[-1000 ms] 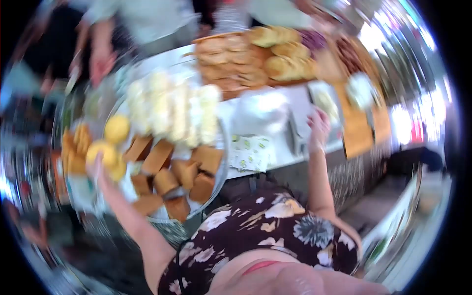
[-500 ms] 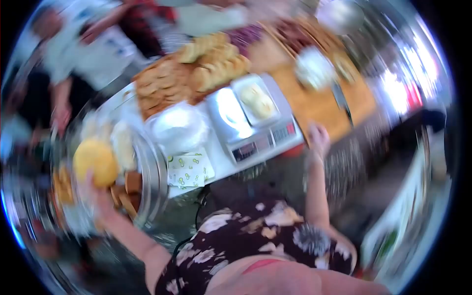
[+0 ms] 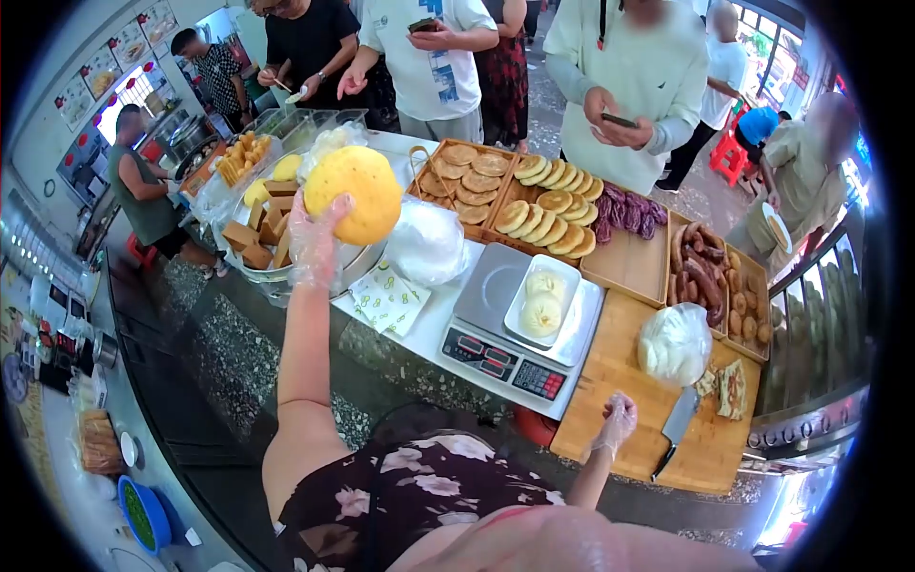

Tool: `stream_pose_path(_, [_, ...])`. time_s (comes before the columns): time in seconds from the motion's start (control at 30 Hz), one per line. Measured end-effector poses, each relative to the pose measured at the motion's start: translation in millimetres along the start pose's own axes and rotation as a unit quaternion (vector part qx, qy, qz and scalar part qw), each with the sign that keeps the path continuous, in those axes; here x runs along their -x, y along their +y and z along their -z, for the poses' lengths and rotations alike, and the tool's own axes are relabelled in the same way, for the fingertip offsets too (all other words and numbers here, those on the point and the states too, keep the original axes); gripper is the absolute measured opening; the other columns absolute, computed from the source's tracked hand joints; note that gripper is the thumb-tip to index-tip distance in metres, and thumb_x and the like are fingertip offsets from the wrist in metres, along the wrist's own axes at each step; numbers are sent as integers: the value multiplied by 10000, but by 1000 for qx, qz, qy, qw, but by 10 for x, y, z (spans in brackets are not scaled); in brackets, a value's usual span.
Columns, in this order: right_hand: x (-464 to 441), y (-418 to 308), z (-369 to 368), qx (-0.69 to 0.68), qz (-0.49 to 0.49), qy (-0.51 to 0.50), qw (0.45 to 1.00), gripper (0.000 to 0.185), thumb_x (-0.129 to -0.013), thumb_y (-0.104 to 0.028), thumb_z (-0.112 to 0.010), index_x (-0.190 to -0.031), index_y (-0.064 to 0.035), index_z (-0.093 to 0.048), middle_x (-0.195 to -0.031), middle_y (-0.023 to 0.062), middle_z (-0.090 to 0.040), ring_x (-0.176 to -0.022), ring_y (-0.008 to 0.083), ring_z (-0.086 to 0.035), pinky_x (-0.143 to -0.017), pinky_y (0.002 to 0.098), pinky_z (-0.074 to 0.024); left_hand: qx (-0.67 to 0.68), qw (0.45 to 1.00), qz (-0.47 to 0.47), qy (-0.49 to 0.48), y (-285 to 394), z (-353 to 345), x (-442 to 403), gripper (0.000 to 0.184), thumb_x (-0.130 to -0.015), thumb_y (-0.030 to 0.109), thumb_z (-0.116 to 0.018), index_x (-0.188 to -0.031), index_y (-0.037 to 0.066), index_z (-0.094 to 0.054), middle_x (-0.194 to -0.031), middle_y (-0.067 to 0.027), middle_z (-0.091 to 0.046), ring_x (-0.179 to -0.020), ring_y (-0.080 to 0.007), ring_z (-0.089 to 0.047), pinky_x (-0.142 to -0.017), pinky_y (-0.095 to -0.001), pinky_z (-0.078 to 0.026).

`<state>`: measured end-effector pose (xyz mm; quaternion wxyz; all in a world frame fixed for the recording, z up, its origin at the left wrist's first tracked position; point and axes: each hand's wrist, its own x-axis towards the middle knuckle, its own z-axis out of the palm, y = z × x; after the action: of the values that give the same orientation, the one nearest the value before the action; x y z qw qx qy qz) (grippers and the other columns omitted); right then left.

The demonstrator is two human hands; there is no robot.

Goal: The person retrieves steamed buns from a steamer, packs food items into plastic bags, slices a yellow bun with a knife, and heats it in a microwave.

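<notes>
My left hand (image 3: 321, 238), in a clear plastic glove, is raised over the large round tray and grips a large round yellow cake (image 3: 367, 198) by its near side. Brown cake pieces (image 3: 259, 236) lie in the tray below it. My right hand (image 3: 620, 419), also gloved, hovers by the near edge of the wooden cutting board (image 3: 610, 381). Its fingers are curled, and nothing shows in them. A cleaver (image 3: 679, 424) rests on the board to its right. Left of it stands a digital scale (image 3: 496, 353) bearing a white tray with two pale buns (image 3: 543, 305).
Plastic bags (image 3: 424, 243) and patterned paper bags (image 3: 386, 300) lie left of the scale. Behind it are trays of flatbreads (image 3: 548, 210), purple rolls (image 3: 629, 212) and sausages (image 3: 698, 272). Another bag (image 3: 675, 343) sits on the board. People stand across the counter, one holding a phone (image 3: 620, 121).
My left hand has lifted the yellow cake up out of the tray area. The view has turned and steadied. My right hand stays near the board's edge.
</notes>
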<state>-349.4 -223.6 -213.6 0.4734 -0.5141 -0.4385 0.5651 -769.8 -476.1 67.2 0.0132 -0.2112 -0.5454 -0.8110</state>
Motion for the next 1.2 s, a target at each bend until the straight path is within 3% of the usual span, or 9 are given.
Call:
stream_pose_path(0.23, [-727,208,702,99,34,18,994,66,-842,-95,-599,-888,-48,-596,-746,7,-567,-658,75,-519,-563,205,-412,-120,969,-154,153,-282,-543,-71,512,-775,147,-705,-1210,0,-479,-1149,-135,-562,-1029,-250,-560,-920,-362,-434])
stream_pose_path(0.27, [-786,299,1045,150,80,42,985,91,-831,-101,-603,-898,-41,-593,-755,16,-570,-678,84,-518,-572,218,-414,-453,828,-279,179,-421,-303,-160,459,-773,161,-729,-1134,-31,-522,-1098,-145,-586,-987,-236,-576,-854,-345,-473])
stream_pose_path(0.37, [-1317,-193,1619,96,152,163,970,250,-813,-97,-610,-1038,10,-589,-883,39,-584,-827,148,-535,-779,285,-452,-454,840,-237,177,-566,-260,-18,630,-724,389,-771,-1139,-31,-551,-1079,-206,-583,-915,-362,-586,-792,-431,-503])
stream_pose_path(0.43, [-1522,-1177,1980,145,250,256,923,222,-835,-126,-611,-1021,-5,-605,-923,79,-614,-875,169,-569,-808,314,-459,-425,856,-212,204,-406,-728,275,616,-755,331,-755,-1192,-31,-515,-1119,-211,-582,-941,-334,-597,-793,-413,-519])
stream_pose_path(0.63, [-2729,-4084,3681,360,602,408,585,141,-847,-109,-586,-949,-22,-630,-820,166,-619,-734,302,-603,-674,375,-471,-302,908,-144,252,-374,-2084,1262,597,-803,261,-715,-1254,-47,-472,-1155,-214,-581,-983,-309,-602,-828,-402,-520])
stream_pose_path(0.7, [-3526,-5182,4367,421,687,454,379,178,-823,-109,-606,-971,-12,-598,-818,138,-590,-717,300,-578,-645,354,-453,-386,873,-195,226,-570,-2335,1772,496,-843,256,-660,-1198,-56,-508,-1096,-200,-596,-966,-299,-594,-826,-391,-509])
stream_pose_path(0.73, [-3832,-5580,4554,437,679,453,378,175,-822,-108,-606,-969,-12,-597,-817,137,-588,-718,299,-576,-645,354,-452,-428,847,-275,151,-812,-2282,1963,433,-864,251,-626,-1154,-57,-535,-1063,-188,-601,-947,-290,-588,-815,-377,-504])
stream_pose_path(0.93, [-5644,-5407,4913,594,504,273,565,160,-818,-99,-604,-954,-16,-589,-812,131,-572,-726,293,-564,-649,355,-445,-155,956,-164,186,-21,-3907,3368,406,-813,116,-670,-1157,-31,-510,-1031,-131,-600,-920,-220,-584,-824,-318,-480])
stream_pose_path(1.2, [-5296,-4116,4909,539,458,154,689,141,-812,-87,-601,-934,-20,-580,-806,123,-551,-736,285,-549,-653,357,-437,-1,956,-204,209,409,-4062,3809,502,-751,24,-723,-1182,-12,-470,-1061,-84,-593,-945,-159,-579,-875,-301,-462])
